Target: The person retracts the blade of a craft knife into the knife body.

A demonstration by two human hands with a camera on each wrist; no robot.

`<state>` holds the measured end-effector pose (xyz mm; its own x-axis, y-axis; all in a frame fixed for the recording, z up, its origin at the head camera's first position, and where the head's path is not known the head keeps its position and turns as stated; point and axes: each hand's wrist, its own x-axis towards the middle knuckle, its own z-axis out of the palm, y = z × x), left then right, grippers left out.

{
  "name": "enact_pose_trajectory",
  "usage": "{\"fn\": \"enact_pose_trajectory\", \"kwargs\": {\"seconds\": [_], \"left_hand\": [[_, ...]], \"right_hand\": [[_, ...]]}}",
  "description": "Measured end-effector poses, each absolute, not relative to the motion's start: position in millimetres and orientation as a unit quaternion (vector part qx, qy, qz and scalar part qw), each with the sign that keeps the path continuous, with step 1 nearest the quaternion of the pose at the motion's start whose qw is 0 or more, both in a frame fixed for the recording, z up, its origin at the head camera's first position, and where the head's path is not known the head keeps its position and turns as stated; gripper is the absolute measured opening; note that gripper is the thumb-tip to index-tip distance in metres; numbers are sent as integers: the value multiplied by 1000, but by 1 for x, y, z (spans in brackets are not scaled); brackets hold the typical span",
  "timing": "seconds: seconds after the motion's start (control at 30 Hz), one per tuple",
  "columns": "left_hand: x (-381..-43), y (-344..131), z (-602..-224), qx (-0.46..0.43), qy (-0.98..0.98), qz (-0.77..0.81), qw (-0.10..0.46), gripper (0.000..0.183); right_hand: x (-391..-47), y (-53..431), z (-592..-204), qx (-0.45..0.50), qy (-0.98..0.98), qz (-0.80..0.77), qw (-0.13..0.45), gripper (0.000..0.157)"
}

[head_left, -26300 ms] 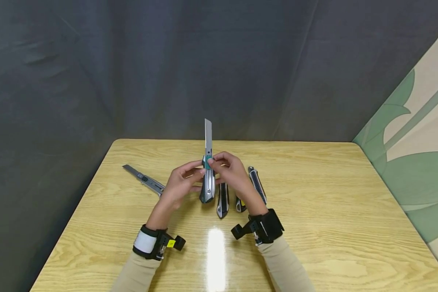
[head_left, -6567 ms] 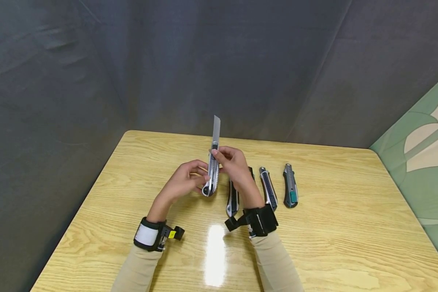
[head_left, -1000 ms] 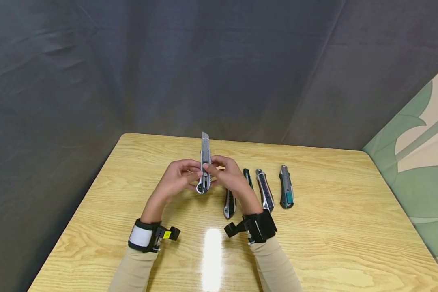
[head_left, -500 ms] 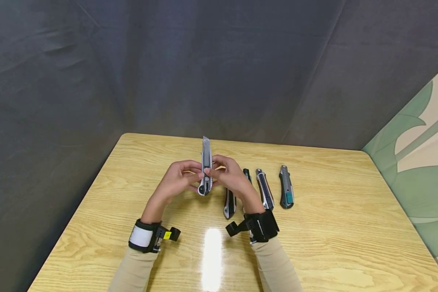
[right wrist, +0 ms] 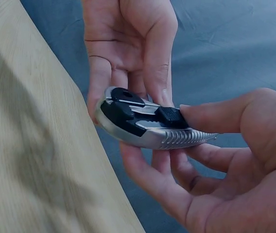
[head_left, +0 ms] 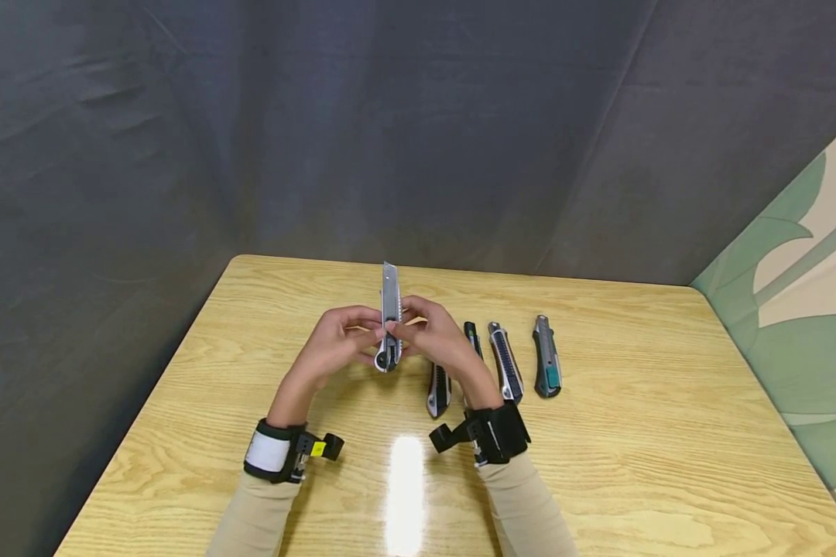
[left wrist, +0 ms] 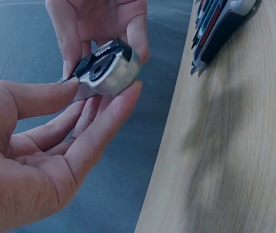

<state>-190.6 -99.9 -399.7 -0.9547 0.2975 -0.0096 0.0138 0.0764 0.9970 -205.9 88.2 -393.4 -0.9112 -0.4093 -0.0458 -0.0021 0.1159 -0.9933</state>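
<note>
Both hands hold a silver snap-off utility knife (head_left: 390,298) up above the table, its nose pointing away and its rounded butt toward me. My left hand (head_left: 334,340) pinches its left side between thumb and fingers. From the other side my right hand (head_left: 435,333) grips the ribbed edge, thumb on the black slider (right wrist: 171,117). In the left wrist view the knife's butt (left wrist: 121,75) faces the camera, with the fingers of both hands around the body. Little or no blade shows past the nose in the head view.
Right of the hands lie a utility knife with a green slider (head_left: 547,360), a silver and black one (head_left: 506,363), a dark one (head_left: 471,334) and another black and silver one (head_left: 439,391), the last two partly behind the right arm. A dark curtain (head_left: 418,131) hangs behind the wooden table (head_left: 634,464).
The held knife's long blade has drawn back into the handle as the right thumb slid toward the butt. The green-slider knife, held at first, now lies at right; the left-side knife is gone from there.
</note>
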Motion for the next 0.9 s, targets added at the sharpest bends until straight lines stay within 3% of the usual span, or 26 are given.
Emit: {"fn": "enact_pose_trajectory", "kwargs": {"seconds": [0.53, 0.9], "left_hand": [[-190, -95, -397, 99, 723, 676, 99, 24], [-189, -93, -395, 107, 712, 688, 91, 27]], "right_hand": [[-205, 87, -388, -134, 732, -652, 144, 33], [-191, 91, -361, -159, 732, -646, 145, 40]]}}
